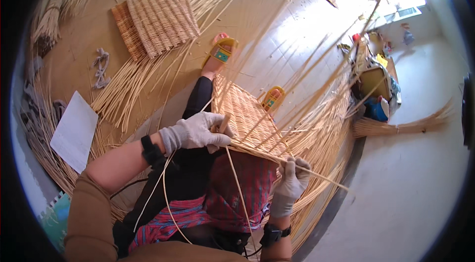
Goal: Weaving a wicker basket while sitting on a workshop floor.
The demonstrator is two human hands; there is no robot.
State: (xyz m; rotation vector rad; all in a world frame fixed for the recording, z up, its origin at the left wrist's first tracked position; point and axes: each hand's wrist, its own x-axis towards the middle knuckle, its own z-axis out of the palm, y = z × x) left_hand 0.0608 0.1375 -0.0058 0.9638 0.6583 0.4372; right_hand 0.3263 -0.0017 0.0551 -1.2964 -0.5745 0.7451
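Observation:
A woven wicker panel [247, 111] slopes across my lap, its near edge toward me and long upright rods rising from it. My left hand [198, 131], in a pale work glove, is closed around a short wooden piece [225, 122] at the panel's near left corner. What the piece is, I cannot tell. Also gloved, my right hand [293, 180] pinches a thin wicker rod [324, 179] at the near right corner; the rod's end sticks out to the right. Loose wicker strands [237, 183] hang from the near edge over my striped apron [198, 215].
Finished woven panels [161, 22] lie on the floor at the far left, over loose wicker rods [128, 91]. More rods [326, 128] spread at my right. A white board [75, 131] leans at the left. A cluttered table [378, 81] and a wicker bundle [403, 124] are farther right.

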